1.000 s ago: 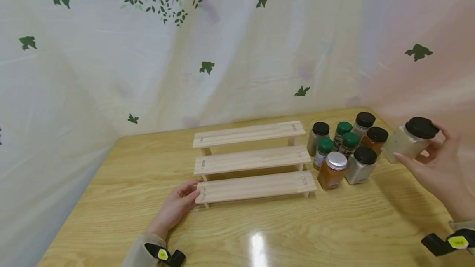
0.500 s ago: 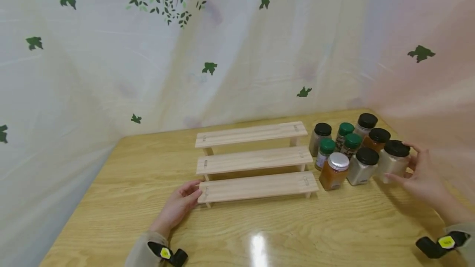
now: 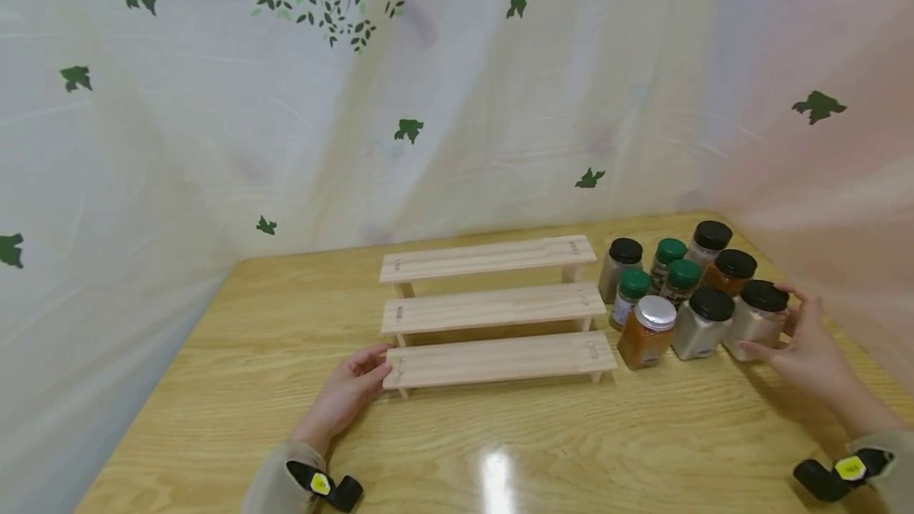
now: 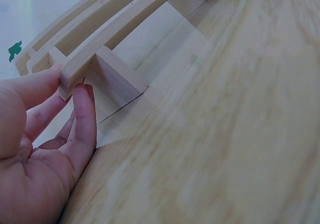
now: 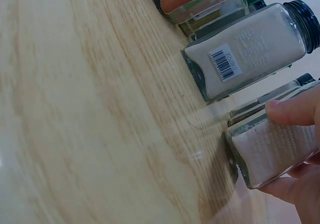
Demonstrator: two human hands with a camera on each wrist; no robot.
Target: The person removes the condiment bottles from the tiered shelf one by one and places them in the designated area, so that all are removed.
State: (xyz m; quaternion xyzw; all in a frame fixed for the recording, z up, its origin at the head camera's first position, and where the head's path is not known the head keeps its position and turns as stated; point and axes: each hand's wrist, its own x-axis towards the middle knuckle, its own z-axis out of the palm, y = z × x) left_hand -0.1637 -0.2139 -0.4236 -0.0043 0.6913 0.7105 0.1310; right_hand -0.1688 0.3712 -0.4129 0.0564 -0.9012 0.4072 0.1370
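Note:
At the left end of a three-step wooden spice rack (image 3: 500,359), my left hand (image 3: 346,391) pinches the lowest shelf. The left wrist view has the thumb along the shelf end (image 4: 75,69) and a fingertip beneath it. On the right, my right hand (image 3: 810,347) grips a square spice jar (image 3: 755,327) with a black lid and pale powder inside. The jar is upright or nearly so, beside another black-lidded jar of pale powder (image 3: 701,327). In the right wrist view the thumb lies on the held jar's side (image 5: 275,149). Whether its base touches the table cannot be told.
Several more spice jars crowd right of the rack, including a silver-lidded orange one (image 3: 648,335), green-lidded ones (image 3: 631,296) and a black-lidded orange-brown one (image 3: 728,270). A leaf-patterned cloth (image 3: 457,101) hangs behind the wooden table (image 3: 457,450).
My right hand has lowered the black-lidded jar from the air, leftward to the front right of the jar group. The left hand keeps its hold on the rack; the head view shifts slightly.

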